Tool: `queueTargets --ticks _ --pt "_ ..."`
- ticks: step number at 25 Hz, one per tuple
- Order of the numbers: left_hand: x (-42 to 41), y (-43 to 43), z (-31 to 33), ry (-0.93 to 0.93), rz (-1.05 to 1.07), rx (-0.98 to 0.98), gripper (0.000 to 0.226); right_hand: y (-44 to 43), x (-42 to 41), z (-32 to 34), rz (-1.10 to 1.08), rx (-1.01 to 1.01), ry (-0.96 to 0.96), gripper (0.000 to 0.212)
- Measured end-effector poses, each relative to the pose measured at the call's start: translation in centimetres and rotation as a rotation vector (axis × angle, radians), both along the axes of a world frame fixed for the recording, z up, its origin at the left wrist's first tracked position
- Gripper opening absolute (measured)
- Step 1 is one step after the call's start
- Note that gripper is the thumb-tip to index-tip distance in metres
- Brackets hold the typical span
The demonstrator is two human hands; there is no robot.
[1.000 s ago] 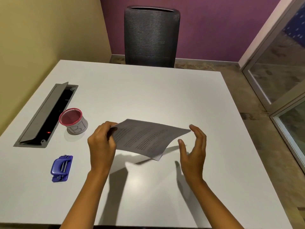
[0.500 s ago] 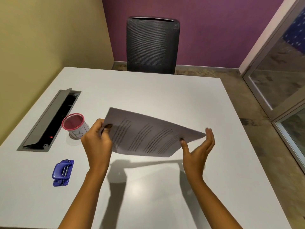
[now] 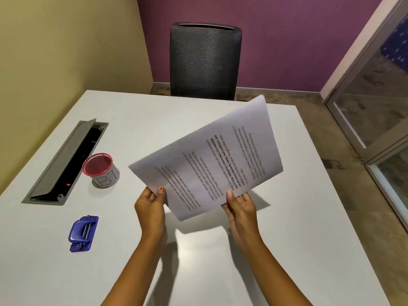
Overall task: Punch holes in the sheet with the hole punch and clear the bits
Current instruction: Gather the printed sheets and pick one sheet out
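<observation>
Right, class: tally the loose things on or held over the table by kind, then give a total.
Sheet, held in both hands: 1
Hole punch, blue: 1
Cup, red-rimmed: 1
Total: 3

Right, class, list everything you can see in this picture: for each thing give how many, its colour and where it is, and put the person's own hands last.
Printed sheet: one, white with dark text, held up above the table, tilted.
Hole punch: one, blue, on the table near the left front.
Cup: one, white with a red rim, on the table beside the cable tray.
Cable tray: one, grey, set into the table at the left, lid raised.
Table: one, white, filling the foreground.
Chair: one, dark grey, at the table's far side.
Glass door: one, pale frame, at the right.
Left hand: one, gripping the sheet's near left edge.
Right hand: one, gripping the sheet's near right edge.
</observation>
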State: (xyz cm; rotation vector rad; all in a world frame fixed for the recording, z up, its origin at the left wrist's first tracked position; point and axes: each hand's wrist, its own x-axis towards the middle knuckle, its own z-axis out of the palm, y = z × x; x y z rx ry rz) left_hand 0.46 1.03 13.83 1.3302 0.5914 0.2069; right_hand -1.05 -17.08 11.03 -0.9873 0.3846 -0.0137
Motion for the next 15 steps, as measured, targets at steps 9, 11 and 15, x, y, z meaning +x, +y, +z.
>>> queueTargets --ticks 9,11,15 --pt "1.2 3.3 -1.7 -0.056 -0.101 0.148 0.023 -2.9 1.8 1.5 -0.034 -0.585 -0.034 0.025" --pt "1.9 3.6 -1.4 -0.094 -0.301 0.335 0.031 -3.4 1.9 1.5 0.0 -0.685 -0.039 0.025" --pt "2.7 2.4 -0.9 -0.171 -0.376 0.355 0.022 -2.9 2.0 1.2 0.021 -0.756 -0.09 0.025"
